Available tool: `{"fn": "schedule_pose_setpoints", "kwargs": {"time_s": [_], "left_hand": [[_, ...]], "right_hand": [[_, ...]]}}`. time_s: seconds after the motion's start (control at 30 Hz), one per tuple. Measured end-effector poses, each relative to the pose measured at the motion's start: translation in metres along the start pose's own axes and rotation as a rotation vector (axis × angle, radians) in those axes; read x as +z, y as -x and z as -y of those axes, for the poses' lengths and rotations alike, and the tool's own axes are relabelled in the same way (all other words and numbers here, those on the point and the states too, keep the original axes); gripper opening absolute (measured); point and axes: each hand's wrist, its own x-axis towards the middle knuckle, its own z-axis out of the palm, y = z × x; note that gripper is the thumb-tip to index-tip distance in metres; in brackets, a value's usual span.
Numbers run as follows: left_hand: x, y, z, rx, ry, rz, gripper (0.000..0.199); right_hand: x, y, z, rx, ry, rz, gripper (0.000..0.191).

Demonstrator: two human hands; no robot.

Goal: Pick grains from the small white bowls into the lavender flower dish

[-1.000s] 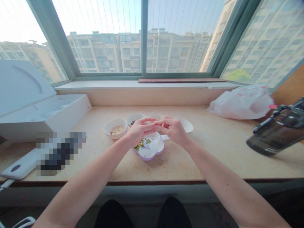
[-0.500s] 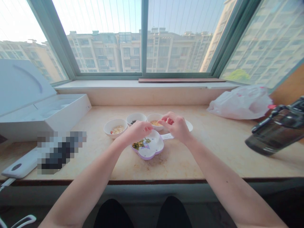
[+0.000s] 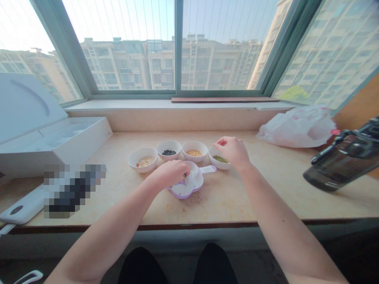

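My left hand (image 3: 171, 172) is over the left part of a white, purple-rimmed, flower-shaped dish (image 3: 194, 184) with a short handle. Its fingers are drawn together and point down into the dish; what they hold is hidden, and the hand covers most of the dish's contents. At the right, my right hand (image 3: 233, 150) hovers above the rim of a white bowl of green beans (image 3: 220, 159). Thumb and fingertips are pinched there, and anything between them is too small to make out.
Beside the green beans stand white bowls of yellow grains (image 3: 194, 152), black beans (image 3: 169, 152) and pale flakes or slices (image 3: 145, 161). An open white box (image 3: 83, 138) and a white power bank (image 3: 22, 207) lie left. A plastic bag (image 3: 296, 128) and dark bottle (image 3: 337, 161) are right.
My right hand has moved right, from beside the yellow grains to above the green beans. My left hand has come down lower into the dish, covering the green and yellow pieces seen before.
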Motion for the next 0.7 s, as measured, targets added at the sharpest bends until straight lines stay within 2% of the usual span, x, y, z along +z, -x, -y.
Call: {"fn": "schedule_pose_setpoints", "kwargs": {"time_s": [0.1, 0.27, 0.43, 0.57, 0.7], "left_hand": [[0.003, -0.002, -0.002, 0.019, -0.153, 0.044, 0.024], [0.007, -0.004, -0.003, 0.074, -0.222, 0.024, 0.021], [0.008, -0.004, -0.001, 0.093, -0.191, 0.015, 0.026], [0.002, -0.003, -0.002, 0.081, -0.14, 0.011, 0.034], [-0.006, -0.003, 0.0, 0.064, 0.002, -0.078, 0.033]], "right_hand": [[0.002, 0.001, -0.003, 0.045, 0.108, 0.12, 0.015], [0.003, 0.002, -0.005, 0.043, 0.191, 0.27, 0.018], [0.004, 0.003, -0.004, 0.034, 0.182, 0.24, 0.024], [0.003, 0.004, -0.002, 0.045, 0.164, 0.207, 0.026], [0.002, 0.005, 0.001, 0.044, 0.149, 0.2, 0.026]]}}
